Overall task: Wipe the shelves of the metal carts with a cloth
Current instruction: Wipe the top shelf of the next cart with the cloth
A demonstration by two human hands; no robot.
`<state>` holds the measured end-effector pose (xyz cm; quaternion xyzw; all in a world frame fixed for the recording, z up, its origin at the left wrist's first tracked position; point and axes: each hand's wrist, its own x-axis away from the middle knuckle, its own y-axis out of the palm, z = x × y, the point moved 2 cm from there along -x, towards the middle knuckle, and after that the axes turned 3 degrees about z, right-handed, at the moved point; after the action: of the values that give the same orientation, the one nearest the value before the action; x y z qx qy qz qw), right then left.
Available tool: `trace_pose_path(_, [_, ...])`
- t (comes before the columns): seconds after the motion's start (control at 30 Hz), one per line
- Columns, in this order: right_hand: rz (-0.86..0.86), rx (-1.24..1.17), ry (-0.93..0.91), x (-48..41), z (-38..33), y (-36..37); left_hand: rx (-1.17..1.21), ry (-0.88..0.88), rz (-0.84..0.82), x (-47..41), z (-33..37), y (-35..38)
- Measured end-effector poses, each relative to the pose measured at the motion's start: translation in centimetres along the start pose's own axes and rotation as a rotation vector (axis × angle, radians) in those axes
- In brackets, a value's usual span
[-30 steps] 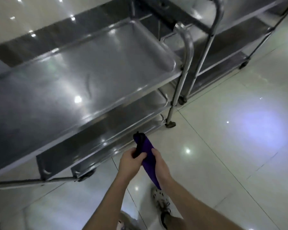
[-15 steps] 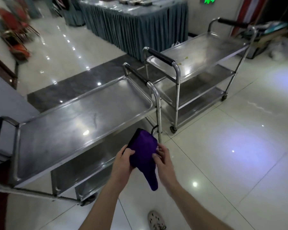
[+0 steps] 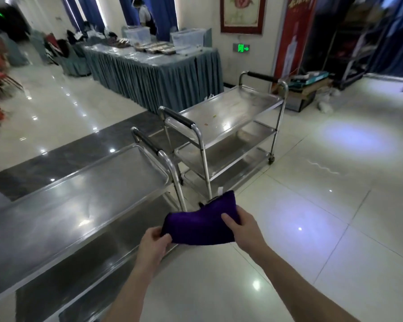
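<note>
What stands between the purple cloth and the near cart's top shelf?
Nothing visible. The left hand and right hand hold the purple cloth in the air, just right of the near cart's top shelf.

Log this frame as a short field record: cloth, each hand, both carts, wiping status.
cloth: purple, folded, held in the air between both hands
left hand: grips the cloth's left end
right hand: grips its right end
near cart: beside the left hand, top shelf shiny
far cart: small crumbs on top shelf
wiping: cloth touches no shelf yet
</note>
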<state>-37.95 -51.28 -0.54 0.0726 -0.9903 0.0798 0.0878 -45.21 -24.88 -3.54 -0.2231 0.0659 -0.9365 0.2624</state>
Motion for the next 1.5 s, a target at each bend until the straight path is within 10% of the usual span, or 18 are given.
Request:
trace_pose_path(0.2, [-0.156, 0.646, -0.287, -7.9, -3.6, -7.8, -0.341, 0.500, -0.215, -1.3, 9.8, 12.4])
trace_pose_path(0.4, [-0.179, 0.676, -0.353, -15.0, -6.0, -16.0, -0.343, 0.656, -0.318, -4.5, 18.0, 23.8])
trace_pose_path(0.73, [-0.294, 0.221, -0.229, -25.5, -6.8, -23.2, -0.262, 0.809, -0.206, -12.5, 26.7, 31.4])
trace_pose_path(1.07, [0.073, 0.844, -0.276, -40.8, -7.8, -28.6, -0.651, 0.938, -0.059, -26.7, 35.7, 33.3])
trace_pose_path(1.3, [0.199, 0.713, -0.317, -51.7, -12.5, -30.0, -0.035, 0.591, -0.118, -33.0, 39.7, 35.3])
trace_pose_path(1.5, [0.134, 0.728, -0.264, -60.1, -11.4, -29.4, -0.195, 0.709, 0.040, -35.8, 42.8, 34.9])
